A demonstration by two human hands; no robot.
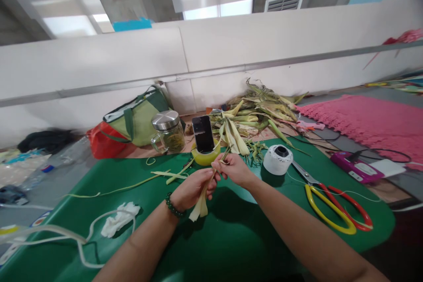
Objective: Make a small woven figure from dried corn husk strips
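My left hand point(197, 187), with a dark green bead bracelet at the wrist, is closed around a bundle of pale corn husk point(199, 208). The husk's wide end hangs below the fingers, and its thin end points up and away. Close against it, my right hand point(233, 170) pinches the thin upper part of the same husk. Both hands are above the green mat point(251, 246). Just beyond them, a phone point(203, 134) leans upright in a yellow tape roll point(205, 157). A white spool of thread point(278, 161) stands to the right.
Large scissors point(330, 202) lie on the right, near a purple power strip point(357, 167). Behind are a husk pile point(261, 105), a glass jar point(168, 134) and a green bag point(139, 119). Crumpled tissue point(120, 219) and a white cable point(81, 246) lie at left.
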